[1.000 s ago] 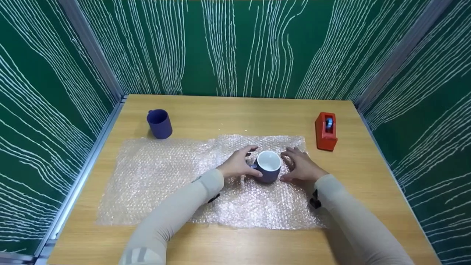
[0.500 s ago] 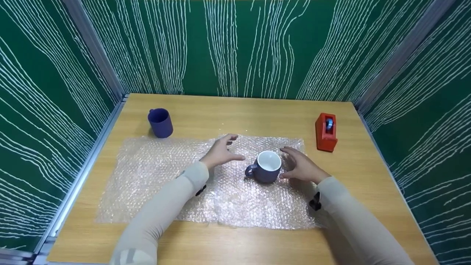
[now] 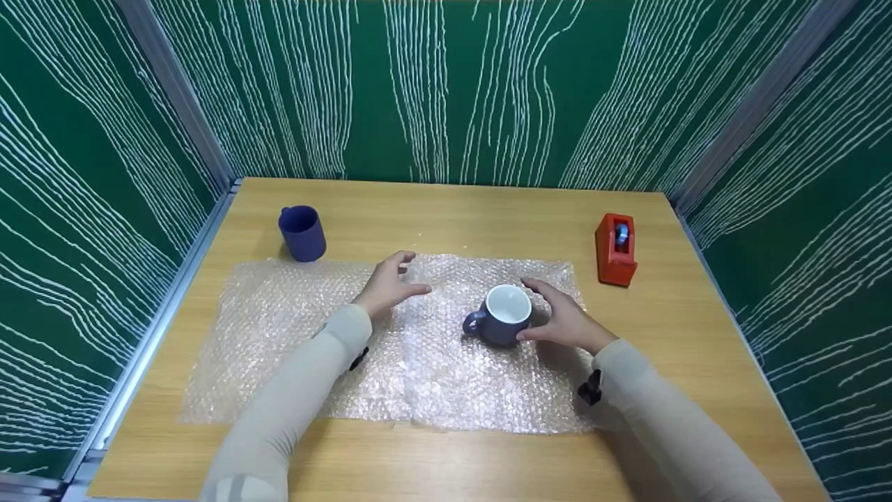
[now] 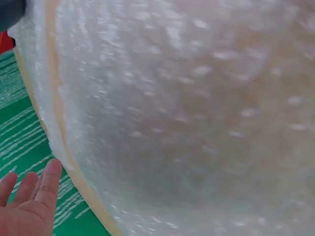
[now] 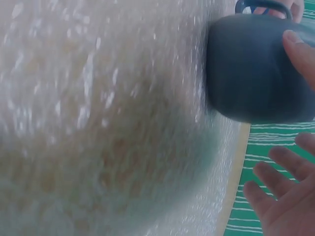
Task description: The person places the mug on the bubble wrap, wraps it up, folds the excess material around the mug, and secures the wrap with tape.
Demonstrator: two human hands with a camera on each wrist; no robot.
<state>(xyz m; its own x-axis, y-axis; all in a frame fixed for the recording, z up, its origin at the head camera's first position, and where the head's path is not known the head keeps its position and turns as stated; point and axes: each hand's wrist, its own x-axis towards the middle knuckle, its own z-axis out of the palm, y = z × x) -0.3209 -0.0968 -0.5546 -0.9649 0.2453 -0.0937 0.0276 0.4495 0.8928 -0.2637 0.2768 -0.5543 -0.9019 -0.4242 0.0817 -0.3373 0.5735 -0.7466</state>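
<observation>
A dark grey-blue mug (image 3: 500, 326) with a white inside stands upright on the bubble wrap (image 3: 481, 390), handle toward the left. Close to its right side is my right hand (image 3: 563, 317), thumb and fingers spread around it. In the right wrist view the thumb (image 5: 300, 54) overlaps the mug (image 5: 261, 69); the fingers (image 5: 280, 179) are extended away from it. Whether the thumb touches is hard to tell. My left hand (image 3: 390, 284) hovers left of the mug over the wrap, holding nothing, its fingers (image 4: 48, 184) relaxed in the left wrist view.
A purple mug (image 3: 304, 236) stands at the back left, just beyond the wrap. At the right, a red tape dispenser (image 3: 616, 251) sits on the wooden table (image 3: 446, 216). Green walls with white lines (image 3: 488, 90) enclose the back and sides.
My left hand has let go of the mug's handle side and moved left. My right hand has shifted slightly left, closer about the mug. The mug stays in place.
</observation>
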